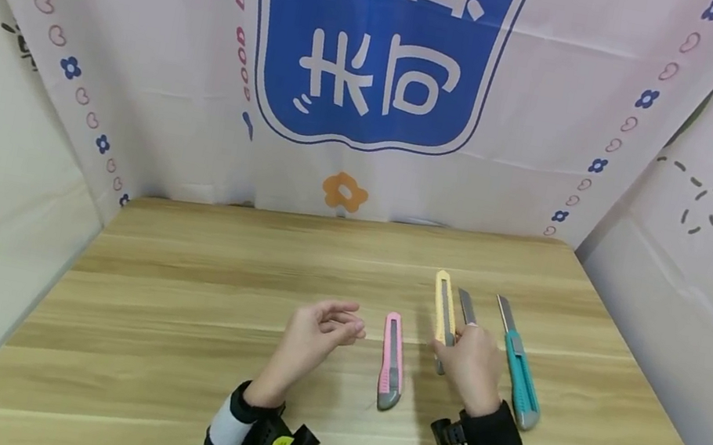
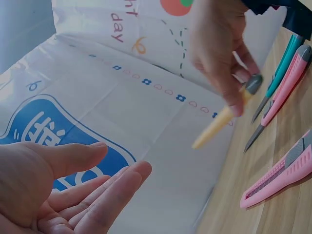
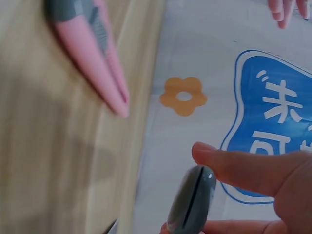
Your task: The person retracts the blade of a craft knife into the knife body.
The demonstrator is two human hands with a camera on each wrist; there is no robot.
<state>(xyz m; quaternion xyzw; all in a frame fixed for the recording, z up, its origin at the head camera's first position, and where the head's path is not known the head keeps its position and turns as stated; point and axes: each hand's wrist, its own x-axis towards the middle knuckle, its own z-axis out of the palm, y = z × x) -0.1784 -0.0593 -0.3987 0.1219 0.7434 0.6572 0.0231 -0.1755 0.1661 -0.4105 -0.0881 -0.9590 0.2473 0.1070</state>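
Note:
My right hand [image 1: 474, 361] pinches a yellow box cutter [image 1: 444, 309] by its grey-ended part, between thumb and fingers. In the left wrist view the cutter is raised off the table, its yellow end slanting down. No blade shows from it. Left of it lies a pink box cutter [image 1: 392, 364] with its blade drawn in. A second pink box cutter [image 2: 285, 80], blade out, lies beneath my right hand, mostly hidden in the head view. To the right rests a teal box cutter [image 1: 521, 379], its blade out. My left hand [image 1: 313, 338] hovers left of the cutters, fingers loosely bent and holding nothing.
The cutters lie on a wood-grain table [image 1: 176, 350]. A printed white cloth [image 1: 177, 63] with a blue emblem hangs behind its far edge, and more cloth stands along both sides. Each wrist wears a black strap [image 1: 493, 441] with a small camera.

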